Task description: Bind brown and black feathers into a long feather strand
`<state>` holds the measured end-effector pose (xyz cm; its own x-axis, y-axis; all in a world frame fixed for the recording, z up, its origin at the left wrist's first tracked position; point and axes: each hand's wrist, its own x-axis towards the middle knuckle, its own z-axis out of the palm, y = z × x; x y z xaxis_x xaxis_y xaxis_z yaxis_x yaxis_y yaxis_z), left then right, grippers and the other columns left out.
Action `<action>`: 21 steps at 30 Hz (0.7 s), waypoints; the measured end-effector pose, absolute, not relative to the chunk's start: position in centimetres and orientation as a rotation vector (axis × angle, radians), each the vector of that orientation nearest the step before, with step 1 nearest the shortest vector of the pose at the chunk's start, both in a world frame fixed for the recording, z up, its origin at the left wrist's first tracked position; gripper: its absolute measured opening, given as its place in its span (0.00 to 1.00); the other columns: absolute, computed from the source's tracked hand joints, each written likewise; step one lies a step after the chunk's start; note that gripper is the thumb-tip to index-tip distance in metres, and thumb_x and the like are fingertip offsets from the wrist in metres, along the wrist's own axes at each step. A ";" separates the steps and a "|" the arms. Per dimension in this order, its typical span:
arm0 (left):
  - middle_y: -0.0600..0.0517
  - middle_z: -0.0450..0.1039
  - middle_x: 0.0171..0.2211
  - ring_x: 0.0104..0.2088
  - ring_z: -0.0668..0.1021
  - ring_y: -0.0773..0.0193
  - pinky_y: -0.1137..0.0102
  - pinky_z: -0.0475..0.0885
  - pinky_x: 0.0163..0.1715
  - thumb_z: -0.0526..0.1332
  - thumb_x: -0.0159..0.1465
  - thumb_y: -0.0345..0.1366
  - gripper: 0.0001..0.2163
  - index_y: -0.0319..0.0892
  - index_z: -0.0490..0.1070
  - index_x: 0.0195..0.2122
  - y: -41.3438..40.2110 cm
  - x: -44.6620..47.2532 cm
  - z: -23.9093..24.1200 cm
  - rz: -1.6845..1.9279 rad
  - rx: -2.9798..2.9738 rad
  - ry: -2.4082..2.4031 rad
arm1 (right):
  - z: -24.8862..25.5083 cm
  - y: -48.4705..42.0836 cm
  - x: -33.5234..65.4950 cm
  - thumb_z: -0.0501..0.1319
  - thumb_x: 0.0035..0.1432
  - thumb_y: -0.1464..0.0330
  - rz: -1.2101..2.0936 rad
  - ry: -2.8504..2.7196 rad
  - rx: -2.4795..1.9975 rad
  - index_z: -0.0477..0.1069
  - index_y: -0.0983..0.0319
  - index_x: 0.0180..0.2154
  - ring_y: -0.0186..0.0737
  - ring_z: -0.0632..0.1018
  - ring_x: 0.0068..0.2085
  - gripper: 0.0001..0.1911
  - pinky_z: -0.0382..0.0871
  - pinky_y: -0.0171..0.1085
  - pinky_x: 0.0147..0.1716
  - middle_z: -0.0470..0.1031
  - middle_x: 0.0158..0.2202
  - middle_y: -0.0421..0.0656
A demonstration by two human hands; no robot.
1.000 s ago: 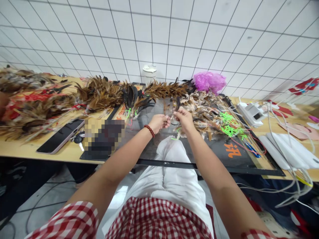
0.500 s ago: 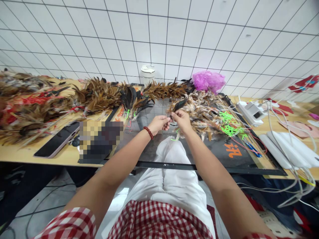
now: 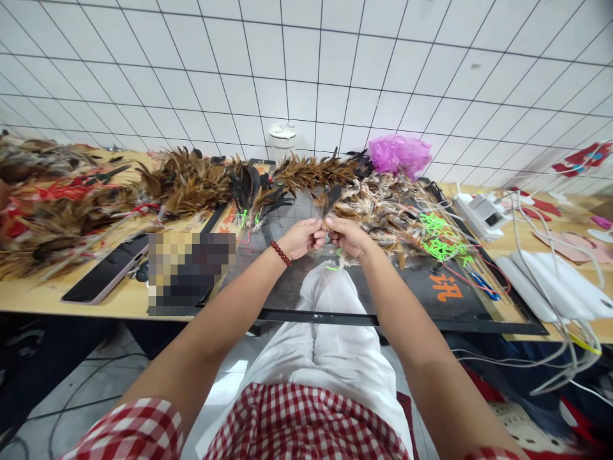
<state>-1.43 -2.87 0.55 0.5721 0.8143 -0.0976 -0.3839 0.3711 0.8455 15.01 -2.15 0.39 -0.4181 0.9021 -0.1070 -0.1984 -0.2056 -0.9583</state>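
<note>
My left hand (image 3: 301, 237) and my right hand (image 3: 347, 237) meet over the dark cutting mat (image 3: 431, 300), fingertips pinched together. Between them they hold the quill end of a small dark feather (image 3: 331, 197) that points up and away. A bit of green string (image 3: 335, 265) hangs below my right hand. A red bead bracelet (image 3: 280, 253) is on my left wrist. Just beyond my hands lies a heap of loose pale and brown feathers (image 3: 383, 211).
Bundles of brown and black feathers (image 3: 186, 185) cover the table's left and back. A phone (image 3: 105, 276) lies at the left, a white cup (image 3: 281, 137) and pink bag (image 3: 400, 155) by the tiled wall. Green strings (image 3: 438, 236), a power strip (image 3: 481, 214), cables and white sheets (image 3: 550, 287) fill the right.
The dark feather between my fingers has swung from tilted right to nearly upright. Both hands have shifted slightly left and closer together.
</note>
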 end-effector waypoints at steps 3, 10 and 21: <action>0.59 0.58 0.18 0.17 0.66 0.74 0.79 0.61 0.16 0.68 0.58 0.39 0.12 0.36 0.69 0.30 -3.0 -1.5 0.3 0.694 0.909 0.566 | 0.3 -2.2 14.7 0.74 0.36 0.50 1.664 -1.169 -0.879 0.68 0.62 0.24 0.28 0.61 0.21 0.25 0.56 0.32 0.22 0.61 0.18 0.33; 0.54 0.69 0.19 0.22 0.77 0.67 0.76 0.70 0.21 0.66 0.60 0.35 0.09 0.36 0.68 0.30 -3.2 -1.0 0.4 0.710 1.032 0.757 | 0.9 -0.8 15.7 0.72 0.39 0.50 1.217 -0.861 -0.890 0.68 0.59 0.32 0.27 0.61 0.21 0.25 0.56 0.31 0.20 0.64 0.22 0.32; 0.55 0.70 0.19 0.22 0.77 0.69 0.77 0.69 0.21 0.65 0.61 0.34 0.09 0.37 0.65 0.29 -2.6 -0.8 0.3 1.016 0.993 0.833 | 0.4 -1.8 14.3 0.72 0.37 0.55 1.135 -1.265 -1.006 0.71 0.61 0.32 0.29 0.65 0.24 0.22 0.58 0.32 0.24 0.70 0.24 0.36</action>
